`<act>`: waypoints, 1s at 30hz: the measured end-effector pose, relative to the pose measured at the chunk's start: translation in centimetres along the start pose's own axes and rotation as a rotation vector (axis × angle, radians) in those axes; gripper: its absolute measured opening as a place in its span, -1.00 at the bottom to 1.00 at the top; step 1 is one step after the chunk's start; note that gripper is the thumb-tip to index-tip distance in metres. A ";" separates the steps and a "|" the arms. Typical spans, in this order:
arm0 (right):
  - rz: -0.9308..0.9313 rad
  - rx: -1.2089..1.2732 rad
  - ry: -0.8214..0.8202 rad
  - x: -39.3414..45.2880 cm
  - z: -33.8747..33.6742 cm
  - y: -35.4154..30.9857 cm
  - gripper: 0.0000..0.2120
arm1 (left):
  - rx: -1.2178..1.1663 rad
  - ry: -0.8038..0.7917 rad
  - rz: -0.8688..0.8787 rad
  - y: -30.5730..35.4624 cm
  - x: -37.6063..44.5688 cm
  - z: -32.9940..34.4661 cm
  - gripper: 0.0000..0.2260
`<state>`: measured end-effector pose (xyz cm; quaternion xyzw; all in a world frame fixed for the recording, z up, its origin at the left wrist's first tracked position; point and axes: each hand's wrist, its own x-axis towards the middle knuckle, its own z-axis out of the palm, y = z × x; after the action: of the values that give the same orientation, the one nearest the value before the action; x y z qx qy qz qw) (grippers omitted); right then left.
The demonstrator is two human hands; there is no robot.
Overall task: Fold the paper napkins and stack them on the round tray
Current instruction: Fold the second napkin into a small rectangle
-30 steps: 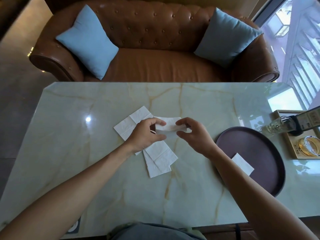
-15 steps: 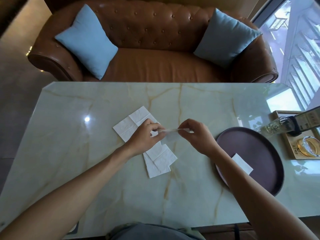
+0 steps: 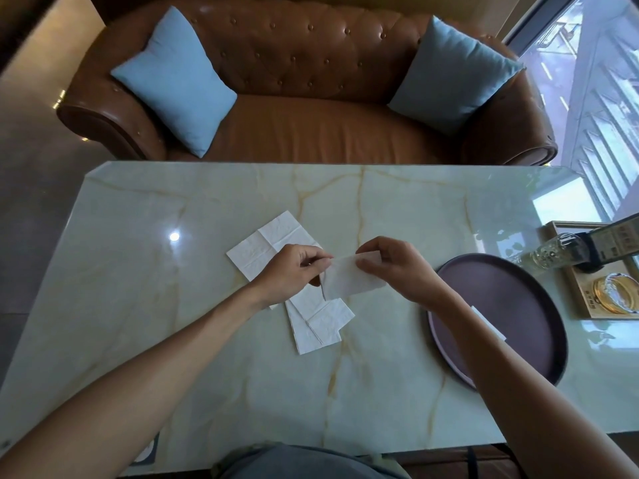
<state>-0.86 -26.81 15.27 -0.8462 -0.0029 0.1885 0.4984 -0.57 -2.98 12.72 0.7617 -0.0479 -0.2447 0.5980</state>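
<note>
Hands meet over the middle of the marble counter [image 3: 138,288], and both pinch one white napkin [image 3: 349,281]. The left hand [image 3: 294,274] grips its upper left corner with thumb and fingertips, and the right hand [image 3: 394,267] grips the upper right edge the same way. The napkin hangs between them, slightly lifted from the counter, with the lower part towards the person.

Under the left hand and just beside it lie more napkins on the counter. One unfolded napkin [image 3: 269,245] is spread flat beyond the left hand, partly covered by it. A small pile of napkins [image 3: 318,323] lies nearer to the person, below the held one; how many sheets are in it I cannot tell exactly.

To the right stands one round dark tray [image 3: 518,305], near the right forearm. One folded napkin [image 3: 491,323] lies on it, partly hidden by the arm.

Beyond the tray, at the right edge of the counter, one wooden tray [image 3: 581,305] carries one glass bottle [image 3: 556,252] lying down.

Behind the counter is one brown leather sofa [image 3: 311,70] with two light blue cushions [image 3: 176,77].
</note>
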 end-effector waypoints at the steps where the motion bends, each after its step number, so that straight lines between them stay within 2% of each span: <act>1: -0.001 -0.044 0.000 0.1 0.0 0.0 -0.93 | -0.002 -0.007 0.001 0.2 0.0 0.0 -0.81; 6: -0.001 -0.161 -0.014 0.6 0.1 -0.3 -0.91 | -0.020 -0.052 -0.013 1.0 -0.1 -0.2 -0.79; 10: -0.003 -0.200 -0.074 0.7 -0.2 -0.7 -0.91 | 0.105 -0.125 -0.012 1.1 0.1 0.1 -0.80; 16: -0.071 -0.447 -0.184 0.7 -0.5 -1.2 -0.84 | 0.162 -0.174 -0.023 1.7 0.7 1.0 -0.81; 20: -0.048 -0.483 -0.201 0.6 -0.6 -1.1 -0.80 | 0.246 -0.193 -0.012 2.0 1.3 1.7 -0.77; 24: -0.035 -0.452 -0.149 0.1 -1.2 -0.1 -0.69 | 0.301 -0.173 0.000 2.0 2.0 2.5 -0.76; 27: -0.043 -0.437 -0.101 -0.9 -2.4 1.2 -0.83 | 0.363 -0.184 0.035 1.9 2.6 3.4 -0.72; 30: -0.013 -0.408 -0.063 -2.0 -4.0 2.7 -0.88 | 0.370 -0.211 0.045 2.1 3.3 4.6 -0.75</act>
<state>-1.99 -31.90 15.33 -0.9233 -0.0622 0.2072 0.3173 0.76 -8.86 12.85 0.8272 -0.1716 -0.2967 0.4452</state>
